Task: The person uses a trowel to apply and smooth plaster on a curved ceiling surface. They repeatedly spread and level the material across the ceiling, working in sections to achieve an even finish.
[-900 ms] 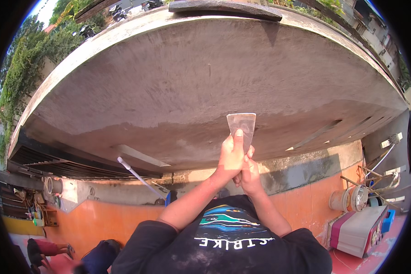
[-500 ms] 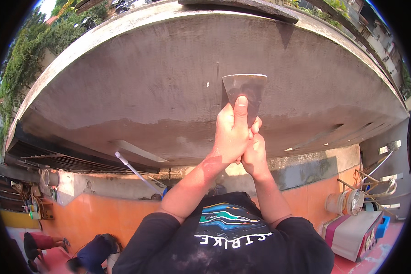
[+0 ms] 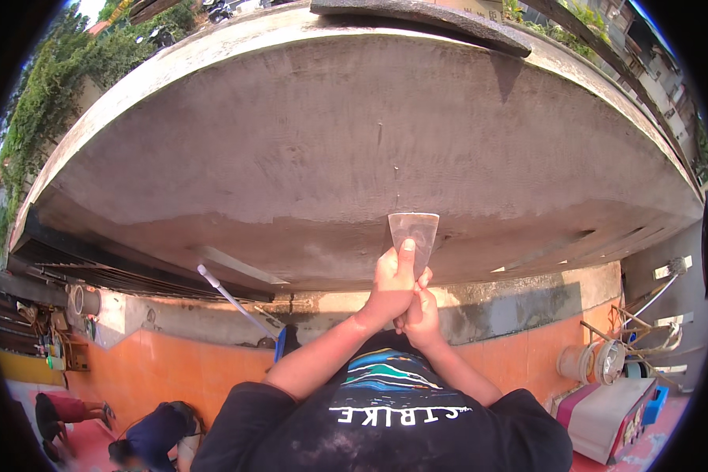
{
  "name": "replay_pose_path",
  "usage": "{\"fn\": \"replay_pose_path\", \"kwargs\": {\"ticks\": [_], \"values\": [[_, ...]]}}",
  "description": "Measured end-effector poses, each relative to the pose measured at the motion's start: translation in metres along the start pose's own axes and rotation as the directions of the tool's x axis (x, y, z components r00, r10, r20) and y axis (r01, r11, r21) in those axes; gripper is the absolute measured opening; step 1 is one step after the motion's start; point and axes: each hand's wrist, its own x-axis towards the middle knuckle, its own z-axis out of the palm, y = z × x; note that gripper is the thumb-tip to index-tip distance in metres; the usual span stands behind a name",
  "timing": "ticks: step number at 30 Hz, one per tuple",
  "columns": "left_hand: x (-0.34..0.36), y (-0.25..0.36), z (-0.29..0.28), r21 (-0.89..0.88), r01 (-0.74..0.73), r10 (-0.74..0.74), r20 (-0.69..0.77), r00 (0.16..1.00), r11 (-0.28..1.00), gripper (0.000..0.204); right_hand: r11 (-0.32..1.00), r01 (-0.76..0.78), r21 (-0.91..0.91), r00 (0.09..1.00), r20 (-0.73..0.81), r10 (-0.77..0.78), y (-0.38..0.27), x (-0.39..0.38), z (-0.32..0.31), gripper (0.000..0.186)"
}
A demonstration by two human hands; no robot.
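My left hand is closed on a wide metal scraper, its thumb lying along the blade. My right hand is wrapped just below it, apparently round the handle, which the fingers hide. The blade points away from me against the lower part of the grey plastered wall, where the surface turns darker and patchy. Small marks run up the wall above the blade; whether the edge touches the wall is unclear.
A white pole stands left of my arms. Right are buckets, wooden poles and a striped box. Two people are at lower left on the orange and pink floor. A dark slab rests on the wall's top.
Both hands and the scraper rose up the wall between the earliest frame and the middle one, and have since come back down, lower than at the start. The grip looks the same.
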Motion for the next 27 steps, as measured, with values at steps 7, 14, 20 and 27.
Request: {"fn": "replay_pose_path", "kwargs": {"ticks": [7, 14, 20, 27], "values": [[0.01, 0.085, 0.011, -0.057, -0.261, 0.26, -0.016, 0.965, 0.964, 0.052, 0.981, 0.133, -0.138, 0.985, 0.13, -0.115, -0.078, 0.044, 0.029, 0.029], [-0.012, 0.066, 0.012, -0.009, -0.004, 0.004, 0.05, 0.999, 1.0, 0.046, 0.995, 0.054, -0.083, 0.991, 0.127, -0.043, -0.052, 0.014, 0.024, 0.027], [-0.006, 0.002, -0.004, -0.063, 0.024, -0.022, 0.034, 0.999, 0.998, 0.048, 0.995, -0.1, -0.008, 0.995, -0.001, 0.1, -0.001, 0.002, 0.004, 0.02], [-0.003, 0.011, -0.006, -0.038, 0.064, -0.062, 0.034, 0.997, 0.997, 0.047, 0.995, -0.074, -0.07, 0.997, -0.009, 0.073, 0.001, 0.009, 0.009, 0.018]]}}
